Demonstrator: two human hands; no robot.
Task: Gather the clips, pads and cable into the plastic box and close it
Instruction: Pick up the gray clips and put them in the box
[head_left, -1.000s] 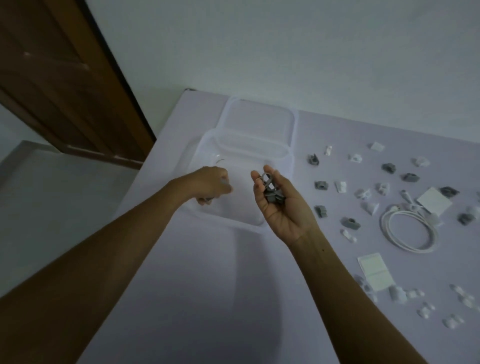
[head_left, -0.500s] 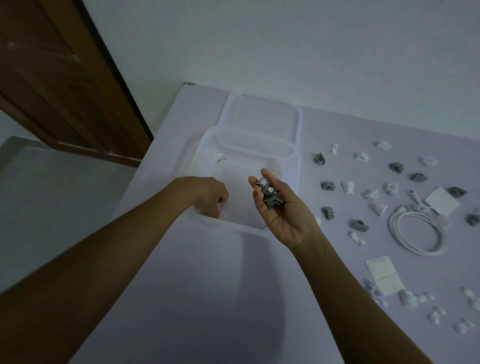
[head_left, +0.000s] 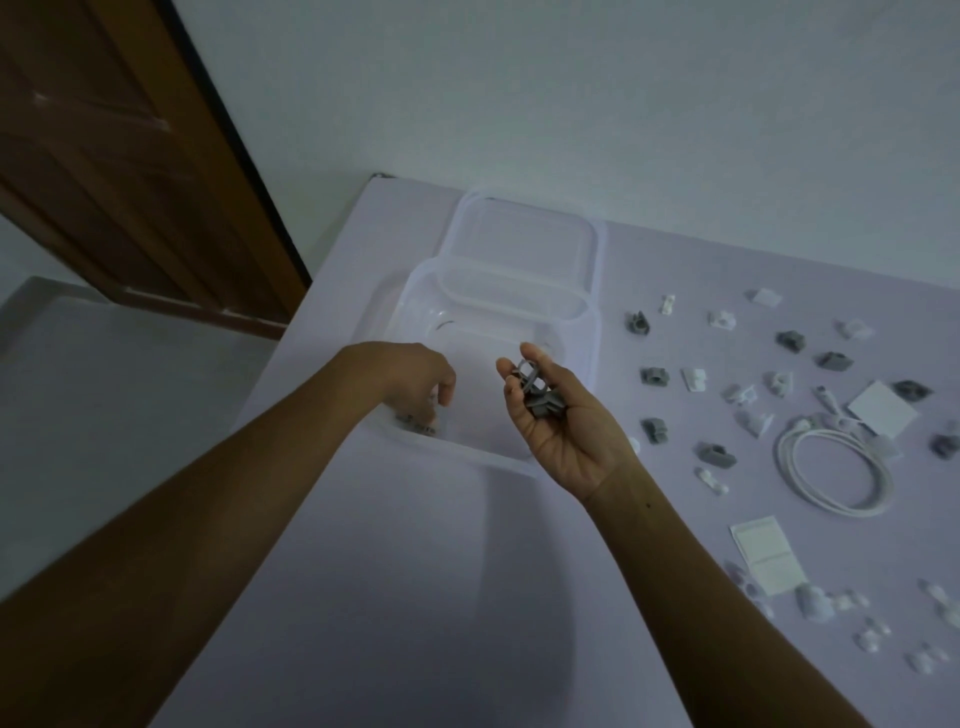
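Note:
The clear plastic box (head_left: 592, 332) stands open on the lilac table, and its lid (head_left: 524, 244) lies just behind it. My left hand (head_left: 415, 374) reaches down into the box's near left corner, fingers loose over a few grey clips (head_left: 415, 425) on the box floor. My right hand (head_left: 561, 431) is palm up over the box's near right edge and cups several grey clips (head_left: 537, 397). More grey clips (head_left: 654, 375) and white clips (head_left: 693, 379) are scattered to the right, along with a coiled white cable (head_left: 836, 467) and white pads (head_left: 769, 553).
The table's left edge (head_left: 291, 343) runs close beside the box, with the floor and a brown door (head_left: 130, 171) beyond it. A pale wall (head_left: 571, 104) stands behind the table. More small white clips (head_left: 872, 636) lie at the near right.
My left hand has gone from a closed fist above the box down into its near left corner, and grey clips now lie under its fingers. The right hand has stayed roughly where it was.

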